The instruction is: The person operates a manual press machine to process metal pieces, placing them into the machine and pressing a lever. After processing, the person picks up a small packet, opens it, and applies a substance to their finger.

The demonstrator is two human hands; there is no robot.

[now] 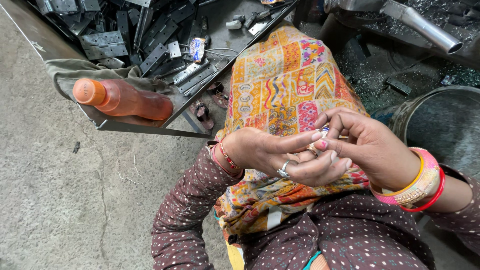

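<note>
Closest to me, my left hand (280, 155) and right hand (365, 145) meet above my lap, fingers curled and touching. The right fingertips (325, 145) pinch a small ring (314, 150) sitting on a left finger; the left hand itself is half curled, clamped on nothing that I can see. Another silver ring (283, 170) shows lower on that hand. Bangles (417, 185) circle my right wrist. Under the hands lies the patterned orange cloth (285, 80) over my knees. Farther left, an orange bottle (122, 98) lies on its side at the edge of a metal tray (145, 127), with grey hinge plates (105, 45) heaped beyond it. Far right, a metal drum (440, 120)
</note>
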